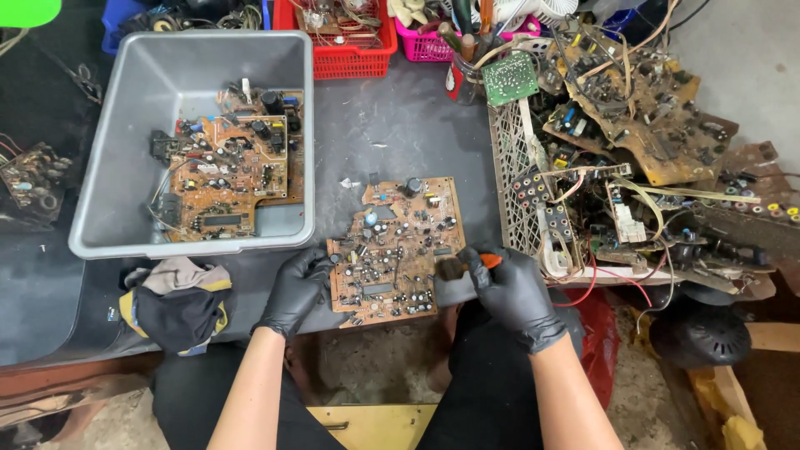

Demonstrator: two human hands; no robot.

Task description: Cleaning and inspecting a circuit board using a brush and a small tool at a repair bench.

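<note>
A brown circuit board (396, 250) crowded with small components lies on the dark table near its front edge. My left hand (296, 287), in a black glove, grips the board's left edge. My right hand (510, 292), also gloved in black, is closed around a tool with an orange and dark handle (467, 265), whose tip rests at the board's right edge. The tool's working end is mostly hidden by my fingers.
A grey plastic tub (108, 167) at the left holds more circuit boards (233, 162). A heap of old boards and wires (642, 142) fills a crate at the right. Red and pink baskets (354, 50) stand at the back. Crumpled gloves (175, 300) lie front left.
</note>
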